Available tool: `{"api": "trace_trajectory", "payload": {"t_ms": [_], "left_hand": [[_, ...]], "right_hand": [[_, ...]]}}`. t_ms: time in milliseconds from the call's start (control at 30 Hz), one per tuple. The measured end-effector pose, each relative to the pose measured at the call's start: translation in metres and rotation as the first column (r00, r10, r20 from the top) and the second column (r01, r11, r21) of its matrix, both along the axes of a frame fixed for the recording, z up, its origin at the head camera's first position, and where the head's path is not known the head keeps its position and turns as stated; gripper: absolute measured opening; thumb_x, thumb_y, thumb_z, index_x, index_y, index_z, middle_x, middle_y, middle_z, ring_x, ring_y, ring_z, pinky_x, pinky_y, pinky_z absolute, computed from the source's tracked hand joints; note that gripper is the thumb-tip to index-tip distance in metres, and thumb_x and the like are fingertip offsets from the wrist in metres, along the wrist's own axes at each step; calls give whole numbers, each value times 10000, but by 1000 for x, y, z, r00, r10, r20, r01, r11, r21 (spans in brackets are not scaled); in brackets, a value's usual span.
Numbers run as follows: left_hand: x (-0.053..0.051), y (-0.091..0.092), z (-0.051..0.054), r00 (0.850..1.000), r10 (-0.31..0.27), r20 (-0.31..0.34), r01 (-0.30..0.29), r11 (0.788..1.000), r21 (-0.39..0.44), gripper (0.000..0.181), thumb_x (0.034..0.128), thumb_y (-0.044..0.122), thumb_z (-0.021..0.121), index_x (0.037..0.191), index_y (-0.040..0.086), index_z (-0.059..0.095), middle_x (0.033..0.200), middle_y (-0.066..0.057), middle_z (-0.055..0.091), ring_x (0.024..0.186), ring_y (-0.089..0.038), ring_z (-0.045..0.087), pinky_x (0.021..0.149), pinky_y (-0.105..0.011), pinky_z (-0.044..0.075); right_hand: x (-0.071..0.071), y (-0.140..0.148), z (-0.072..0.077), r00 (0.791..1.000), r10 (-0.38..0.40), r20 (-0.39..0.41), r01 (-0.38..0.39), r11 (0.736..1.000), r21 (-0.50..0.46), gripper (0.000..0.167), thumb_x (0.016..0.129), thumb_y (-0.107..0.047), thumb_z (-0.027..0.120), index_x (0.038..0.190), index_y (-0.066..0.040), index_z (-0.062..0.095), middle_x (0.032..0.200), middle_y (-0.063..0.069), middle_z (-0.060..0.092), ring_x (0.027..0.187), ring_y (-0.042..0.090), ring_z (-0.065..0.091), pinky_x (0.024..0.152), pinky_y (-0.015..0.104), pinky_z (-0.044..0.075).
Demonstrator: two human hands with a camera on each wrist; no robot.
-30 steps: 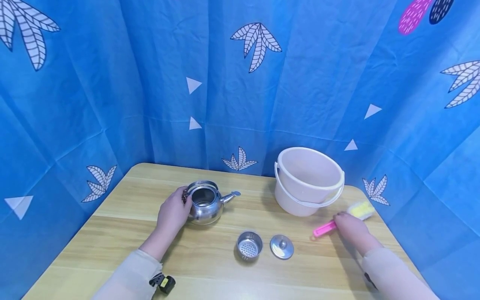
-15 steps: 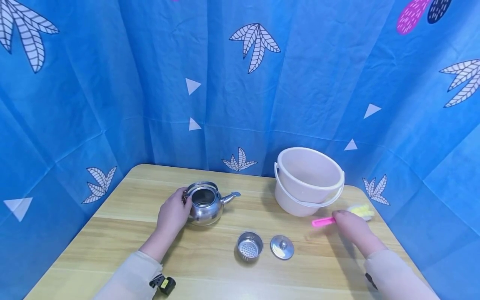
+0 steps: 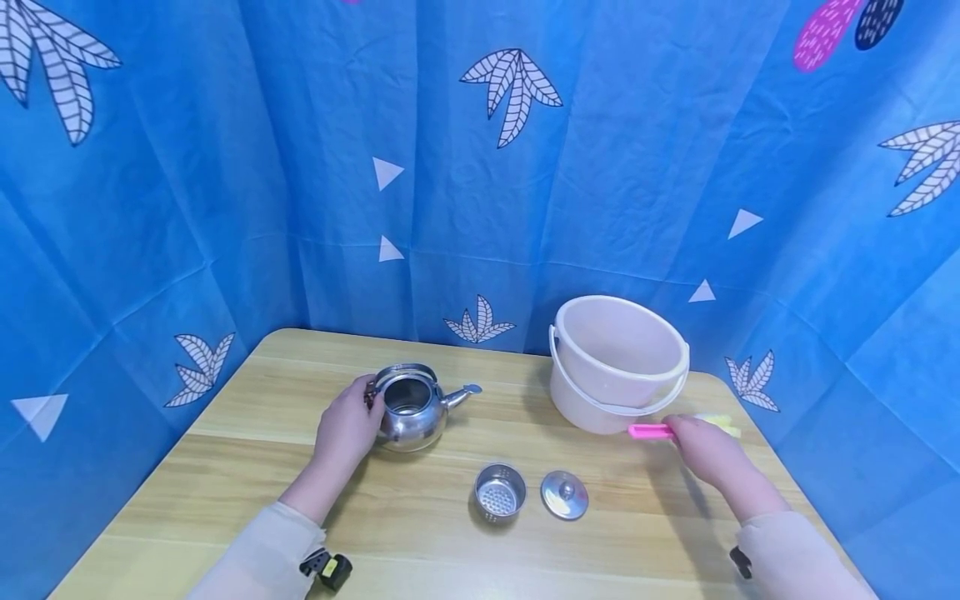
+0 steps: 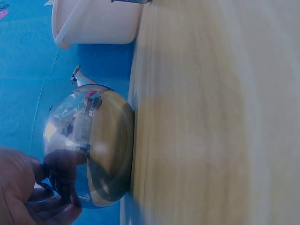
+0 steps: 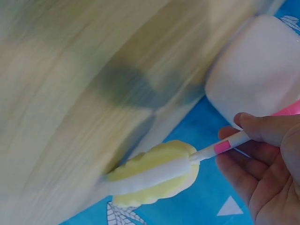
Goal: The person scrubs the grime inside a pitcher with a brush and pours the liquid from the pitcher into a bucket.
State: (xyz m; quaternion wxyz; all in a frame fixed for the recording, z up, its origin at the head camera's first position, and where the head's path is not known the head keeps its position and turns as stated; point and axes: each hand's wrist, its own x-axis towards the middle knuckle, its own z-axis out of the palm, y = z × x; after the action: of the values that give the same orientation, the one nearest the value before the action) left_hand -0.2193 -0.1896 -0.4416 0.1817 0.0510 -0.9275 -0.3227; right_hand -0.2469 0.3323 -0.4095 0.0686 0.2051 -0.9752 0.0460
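Note:
At the left of the table stands a stainless steel kettle (image 3: 412,425), lidless, its spout toward the right. My left hand (image 3: 348,421) holds it at the handle side; the left wrist view shows the fingers (image 4: 54,209) along its shiny wall. My right hand (image 3: 705,450) grips a sponge brush by its pink and white handle (image 3: 649,431), lifted off the table beside the bucket. Its yellow and white sponge head (image 5: 154,173) shows fully in the right wrist view. A perforated strainer cup (image 3: 499,492) and a round steel lid (image 3: 564,494) lie between the hands.
A pale pink bucket (image 3: 592,400) with its bail handle lowered stands at the back right. The wooden table (image 3: 420,542) meets blue patterned curtains (image 3: 337,167) at the back and both sides.
My right hand has raised the sponge brush from the table, and its handle has swung nearer to level, toward the bucket. My left hand and the kettle stay in place.

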Motion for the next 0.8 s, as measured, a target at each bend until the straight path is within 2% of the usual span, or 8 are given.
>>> {"api": "trace_trajectory", "payload": {"t_ms": [133, 300, 467, 600, 800], "left_hand": [[0, 0, 0, 1000, -4, 3, 4, 1000, 3, 429, 1008, 203, 542, 1366, -33, 545, 1258, -265, 638, 1115, -434, 633, 900, -570, 522], [0, 1, 0, 1000, -2, -1, 2, 1000, 1, 427, 1006, 201, 553, 1363, -34, 547, 1255, -265, 640, 1110, -434, 635, 893, -571, 525], [0, 0, 0, 1000, 0, 1, 0, 1000, 2, 427, 1004, 197, 559, 1367, -28, 548, 1255, -259, 643, 1107, -429, 638, 885, -567, 529], [-1, 0, 0, 1000, 1, 5, -1, 1000, 1, 427, 1006, 199, 558, 1368, -28, 547, 1257, -259, 642, 1110, -428, 637, 890, -566, 528], [0, 0, 0, 1000, -2, 1, 2, 1000, 0, 427, 1003, 194, 564, 1365, -33, 547, 1253, -262, 642, 1110, -430, 637, 893, -567, 526]], "right_hand": [[0, -3, 5, 999, 32, 4, -32, 999, -24, 78, 935, -40, 637, 919, -114, 654, 839, 42, 686, 806, 326, 681, 753, 525, 570], [2, -6, 12, 998, 66, 13, -65, 995, -76, 141, 905, 9, 647, 1009, -76, 692, 893, 79, 712, 866, 366, 692, 788, 547, 565], [6, -8, 18, 998, 66, 18, -63, 989, -130, 165, 911, 12, 656, 1058, -45, 704, 927, 98, 721, 893, 368, 694, 805, 553, 564], [8, -9, 21, 998, 63, 8, -61, 990, -129, 115, 908, 13, 665, 1009, -32, 697, 854, 44, 693, 796, 279, 672, 759, 522, 572], [9, -8, 23, 999, 40, 36, -34, 988, -154, 123, 937, -32, 656, 1044, -60, 712, 948, 83, 722, 883, 328, 689, 813, 554, 561]]}}
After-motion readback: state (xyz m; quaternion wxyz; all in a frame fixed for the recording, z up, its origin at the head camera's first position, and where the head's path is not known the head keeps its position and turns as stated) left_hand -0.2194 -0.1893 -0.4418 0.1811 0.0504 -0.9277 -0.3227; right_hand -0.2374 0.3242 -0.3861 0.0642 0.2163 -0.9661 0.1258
